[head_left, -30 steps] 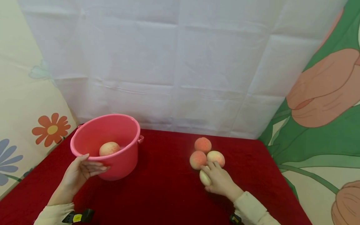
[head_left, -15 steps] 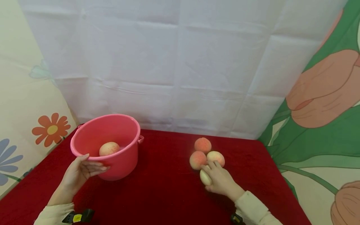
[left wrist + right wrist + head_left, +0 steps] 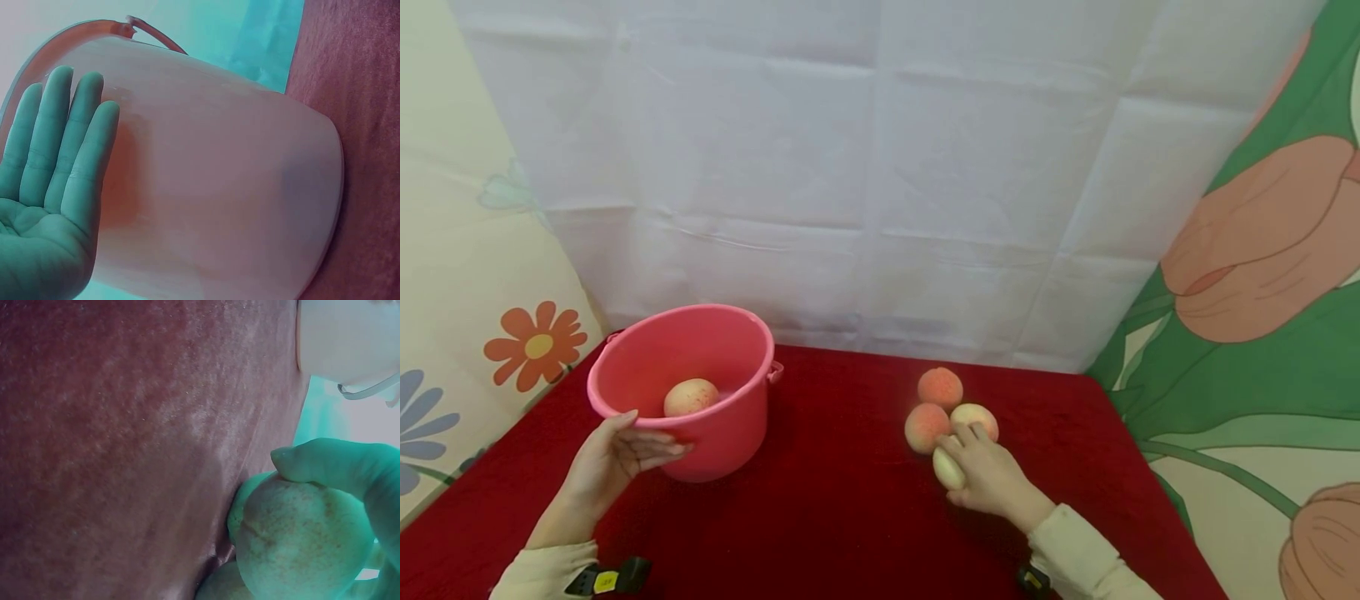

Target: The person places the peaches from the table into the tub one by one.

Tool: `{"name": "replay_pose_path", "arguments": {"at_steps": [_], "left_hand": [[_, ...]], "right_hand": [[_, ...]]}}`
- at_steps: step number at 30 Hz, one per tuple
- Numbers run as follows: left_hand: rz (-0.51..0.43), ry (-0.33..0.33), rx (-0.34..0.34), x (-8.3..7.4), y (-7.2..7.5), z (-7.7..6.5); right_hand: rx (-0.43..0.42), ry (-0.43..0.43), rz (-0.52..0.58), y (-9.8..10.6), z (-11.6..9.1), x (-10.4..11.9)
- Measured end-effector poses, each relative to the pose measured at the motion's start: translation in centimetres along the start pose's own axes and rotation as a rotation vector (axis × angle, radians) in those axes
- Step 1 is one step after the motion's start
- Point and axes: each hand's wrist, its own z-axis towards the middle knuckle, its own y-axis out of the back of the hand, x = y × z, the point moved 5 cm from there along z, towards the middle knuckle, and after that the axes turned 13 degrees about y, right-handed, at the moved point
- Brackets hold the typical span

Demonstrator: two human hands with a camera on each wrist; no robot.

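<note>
A pink bucket (image 3: pixel 730 437) stands at the left with one pale peach (image 3: pixel 691 397) inside. My left hand (image 3: pixel 606 467) holds its near rim, thumb at the edge and the straight fingers (image 3: pixel 78 156) along the outer wall. On the right, my right hand (image 3: pixel 996 479) grips a pale yellowish peach (image 3: pixel 948 471) from above, thumb and fingers around it. In the right wrist view that peach (image 3: pixel 300 537) shows a speckled skin under the thumb. Just beyond it lie a pinkish peach (image 3: pixel 927 428), an orange-red peach (image 3: pixel 940 387) and a pale peach with a pink blush (image 3: pixel 976 416).
Everything rests on a red cloth-covered table (image 3: pixel 842 492). A white sheet (image 3: pixel 820 167) hangs behind its far edge. Flower-patterned cloths rise on both sides, with a large tulip print (image 3: pixel 1262 233) at the right. The bucket's handle lug (image 3: pixel 775 372) sticks out on its right side.
My right hand has shifted very slightly, its fingers drawn a little further around the peach. The left hand and the bucket stay where they were.
</note>
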Motion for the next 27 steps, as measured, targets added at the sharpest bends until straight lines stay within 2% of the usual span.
{"name": "replay_pose_path", "arguments": {"at_steps": [5, 13, 20, 27], "left_hand": [[0.007, 0.009, -0.024, 0.0, 0.1, 0.0], [-0.001, 0.007, -0.012, 0.0, 0.0, 0.0], [0.0, 0.008, -0.018, 0.0, 0.1, 0.0], [0.002, 0.01, -0.029, 0.0, 0.1, 0.0]], "right_hand": [[-0.012, -0.005, -0.008, 0.5, 0.0, -0.2], [-0.022, -0.023, -0.008, 1.2, 0.1, -0.7], [-0.066, -0.006, -0.019, 1.8, 0.4, -0.9], [-0.051, -0.02, -0.016, 2.4, 0.7, -0.9]]}}
